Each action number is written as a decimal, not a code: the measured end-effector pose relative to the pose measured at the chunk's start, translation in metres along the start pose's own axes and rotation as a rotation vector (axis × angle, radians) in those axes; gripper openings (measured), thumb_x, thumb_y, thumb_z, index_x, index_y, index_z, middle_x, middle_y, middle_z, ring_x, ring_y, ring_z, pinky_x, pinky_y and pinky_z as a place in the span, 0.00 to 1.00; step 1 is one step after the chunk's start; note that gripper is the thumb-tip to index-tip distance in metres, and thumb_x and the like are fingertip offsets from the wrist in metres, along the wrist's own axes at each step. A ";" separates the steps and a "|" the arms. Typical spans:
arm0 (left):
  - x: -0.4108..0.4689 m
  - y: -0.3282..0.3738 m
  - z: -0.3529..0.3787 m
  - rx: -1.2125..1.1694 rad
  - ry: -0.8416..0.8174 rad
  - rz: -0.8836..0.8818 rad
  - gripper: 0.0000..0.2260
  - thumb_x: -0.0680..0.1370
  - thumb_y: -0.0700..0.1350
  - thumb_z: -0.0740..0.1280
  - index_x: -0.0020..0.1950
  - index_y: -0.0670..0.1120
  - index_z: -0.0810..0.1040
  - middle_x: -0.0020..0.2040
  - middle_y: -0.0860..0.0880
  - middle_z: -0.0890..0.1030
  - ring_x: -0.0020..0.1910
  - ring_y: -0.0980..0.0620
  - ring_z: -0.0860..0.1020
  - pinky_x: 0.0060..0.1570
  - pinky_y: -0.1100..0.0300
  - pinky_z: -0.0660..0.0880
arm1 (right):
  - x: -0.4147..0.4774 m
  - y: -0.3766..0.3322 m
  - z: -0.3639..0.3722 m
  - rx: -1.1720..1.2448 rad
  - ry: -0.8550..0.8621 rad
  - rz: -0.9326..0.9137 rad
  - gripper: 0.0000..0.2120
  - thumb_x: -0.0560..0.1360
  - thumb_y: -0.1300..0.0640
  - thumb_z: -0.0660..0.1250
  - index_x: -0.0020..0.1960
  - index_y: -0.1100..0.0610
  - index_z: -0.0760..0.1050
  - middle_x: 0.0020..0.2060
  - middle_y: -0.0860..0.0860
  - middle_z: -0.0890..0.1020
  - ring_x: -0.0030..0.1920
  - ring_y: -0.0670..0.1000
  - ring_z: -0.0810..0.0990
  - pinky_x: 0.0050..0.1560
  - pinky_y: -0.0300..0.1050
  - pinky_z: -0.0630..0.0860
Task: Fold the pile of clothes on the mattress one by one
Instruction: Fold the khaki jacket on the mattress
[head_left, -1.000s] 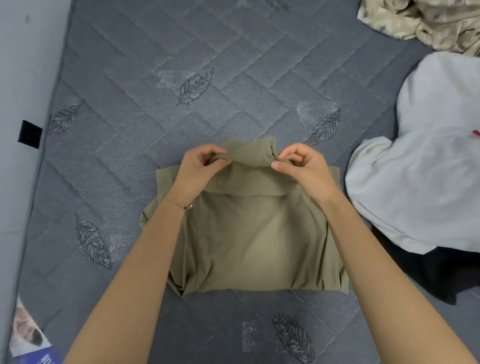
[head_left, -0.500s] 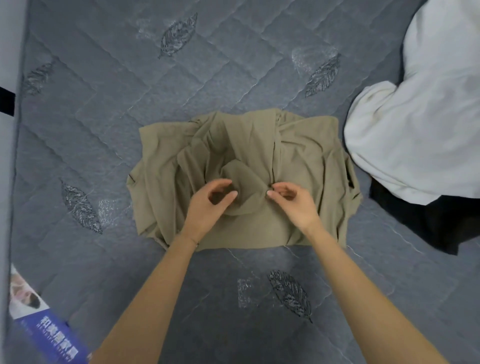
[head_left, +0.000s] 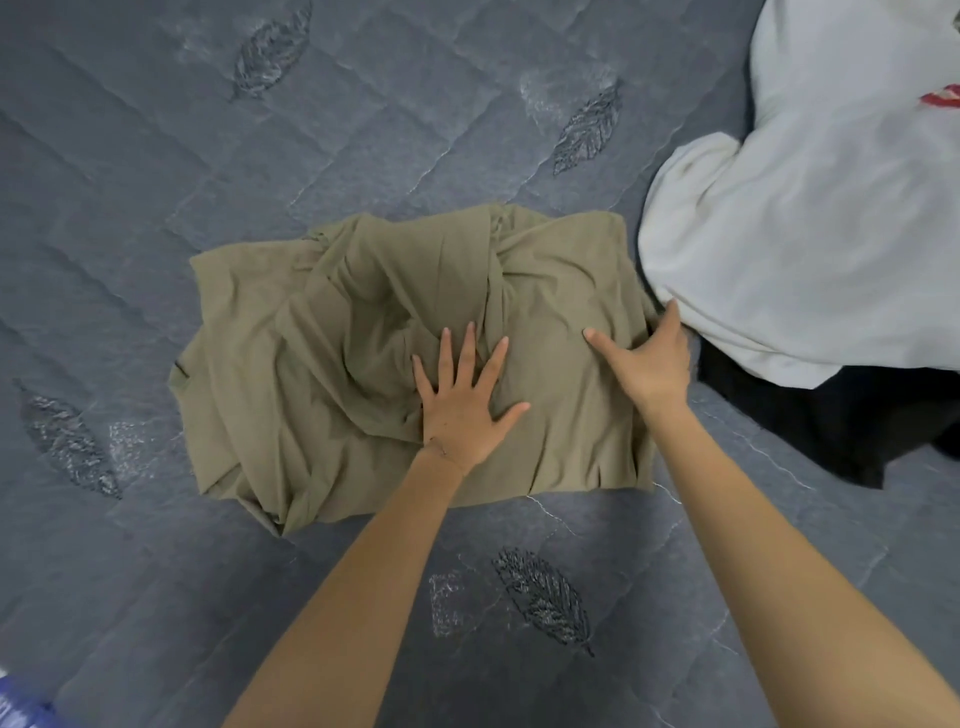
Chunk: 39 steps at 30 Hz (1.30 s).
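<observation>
The left hand (head_left: 462, 405) presses flat, fingers spread, on the olive garment (head_left: 322, 374). Just beside it the right hand (head_left: 647, 364) rests splayed at the cloth's edge, possibly touching the white garment (head_left: 805, 234) beyond.

Left hand (head_left: 460, 410) and right hand (head_left: 649, 364) rest on the garment (head_left: 311, 389); the pile (head_left: 805, 234) lies right of it

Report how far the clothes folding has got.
Done: the olive garment lies doubled over on the mattress, though wrinkled. In hand: the left hand and right hand press on it, fingers spread. Left: the white garment and black garment lie unfolded.
</observation>
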<state>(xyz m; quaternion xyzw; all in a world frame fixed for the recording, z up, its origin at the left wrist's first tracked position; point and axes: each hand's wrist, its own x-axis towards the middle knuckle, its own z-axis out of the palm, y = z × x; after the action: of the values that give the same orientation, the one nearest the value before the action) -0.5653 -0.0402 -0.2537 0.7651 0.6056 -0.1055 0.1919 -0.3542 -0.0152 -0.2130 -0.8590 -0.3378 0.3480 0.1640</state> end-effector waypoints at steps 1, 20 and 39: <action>0.001 -0.001 0.005 0.001 -0.011 -0.002 0.36 0.70 0.73 0.37 0.75 0.61 0.34 0.79 0.49 0.37 0.76 0.44 0.34 0.69 0.35 0.33 | 0.004 0.000 0.000 0.068 -0.014 0.001 0.52 0.67 0.38 0.74 0.79 0.55 0.48 0.76 0.57 0.58 0.75 0.57 0.57 0.74 0.57 0.57; -0.080 -0.046 -0.113 -1.659 0.010 -0.211 0.36 0.72 0.54 0.67 0.76 0.57 0.54 0.67 0.66 0.66 0.61 0.75 0.69 0.59 0.73 0.69 | -0.104 -0.161 0.062 0.319 -0.575 -0.517 0.16 0.76 0.66 0.66 0.63 0.60 0.72 0.59 0.54 0.78 0.61 0.50 0.76 0.63 0.38 0.70; -0.125 -0.237 -0.059 -0.985 0.497 -0.647 0.30 0.76 0.51 0.68 0.76 0.46 0.62 0.72 0.45 0.69 0.70 0.47 0.68 0.71 0.49 0.65 | -0.125 -0.184 0.182 -0.473 -0.439 -0.854 0.31 0.76 0.44 0.66 0.76 0.46 0.59 0.77 0.50 0.59 0.78 0.54 0.49 0.75 0.54 0.43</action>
<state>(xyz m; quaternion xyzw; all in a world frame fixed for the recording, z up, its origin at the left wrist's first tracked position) -0.8294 -0.0804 -0.1905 0.3673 0.8100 0.3130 0.3332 -0.6353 0.0383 -0.1855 -0.5657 -0.7528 0.3361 0.0185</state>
